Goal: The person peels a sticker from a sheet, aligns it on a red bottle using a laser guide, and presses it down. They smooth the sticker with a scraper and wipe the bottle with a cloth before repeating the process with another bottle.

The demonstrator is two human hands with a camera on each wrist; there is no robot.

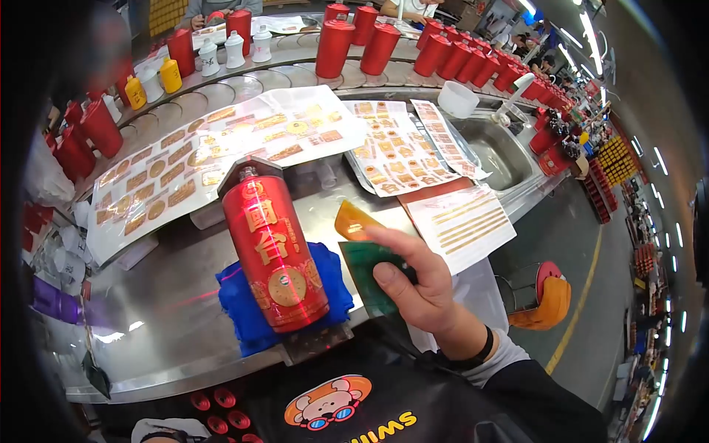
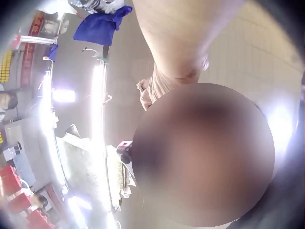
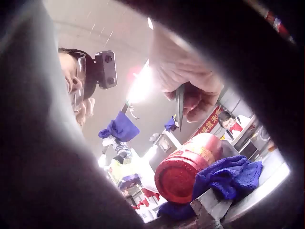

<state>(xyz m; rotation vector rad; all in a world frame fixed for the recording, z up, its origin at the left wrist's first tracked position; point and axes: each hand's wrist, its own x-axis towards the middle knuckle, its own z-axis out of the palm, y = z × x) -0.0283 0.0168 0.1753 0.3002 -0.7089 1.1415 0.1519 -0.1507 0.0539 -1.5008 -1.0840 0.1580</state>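
In the head view my right hand (image 1: 425,284) holds a dark green translucent flat scraper (image 1: 369,277) between thumb and fingers. A small orange-gold translucent piece (image 1: 354,221) shows at its index fingertip. Left of this hand, a red bottle (image 1: 273,251) with gold characters and a round gold emblem lies tilted on a blue cloth (image 1: 336,277), its neck toward the far side. In the right wrist view the hand (image 3: 188,78) is above the bottle, apart from it. My left hand (image 2: 186,38) is raised close to a blurred round area in the left wrist view; its fingers are unclear.
Sheets of gold stickers (image 1: 221,148) lie behind the bottle, with a sticker tray (image 1: 399,148) and striped paper (image 1: 465,225) to the right. Beyond are a sink (image 1: 495,151) and a conveyor (image 1: 288,70) with red bottles. An orange-covered chair (image 1: 543,303) stands right.
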